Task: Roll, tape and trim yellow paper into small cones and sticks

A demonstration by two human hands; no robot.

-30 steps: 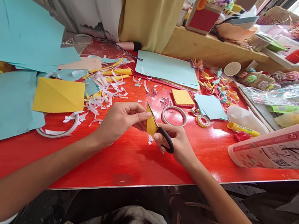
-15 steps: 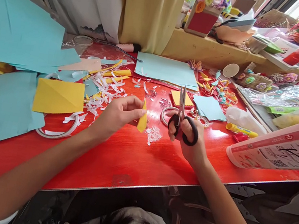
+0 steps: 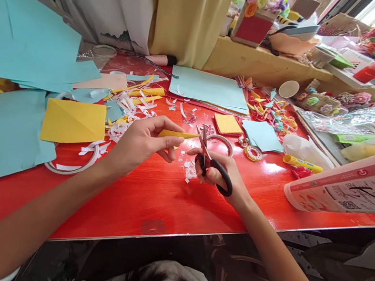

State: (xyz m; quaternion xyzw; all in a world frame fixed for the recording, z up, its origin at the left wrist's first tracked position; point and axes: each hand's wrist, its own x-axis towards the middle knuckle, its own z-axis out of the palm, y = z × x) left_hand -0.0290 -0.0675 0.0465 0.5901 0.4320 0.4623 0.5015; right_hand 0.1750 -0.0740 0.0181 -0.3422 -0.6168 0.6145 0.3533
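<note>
Between the thumb and fingers of my left hand (image 3: 147, 140) is a narrow folded piece of yellow paper (image 3: 177, 134), its pointed end facing right. My right hand (image 3: 227, 174) grips black-handled scissors (image 3: 204, 146) with fingers in the loops. Their blades are parted and meet the paper's tip; whether they touch it I cannot tell. A heap of white paper bits (image 3: 192, 168) lies under the hands. Behind the scissors rests a roll of tape (image 3: 226, 140), with a smaller tape roll (image 3: 253, 153) to its right.
Blue paper sheets (image 3: 11, 129) and a yellow sheet (image 3: 74, 123) lie left. Small yellow squares (image 3: 227, 124), blue squares (image 3: 263, 135) and coloured scraps (image 3: 272, 109) are at the back right. A large tilted cup (image 3: 347, 183) stands right on the red table (image 3: 117, 210).
The yellow paper has turned from upright to nearly level, pointing right. My right hand has moved left, bringing the scissors to the paper's tip, and the blades have spread apart.
</note>
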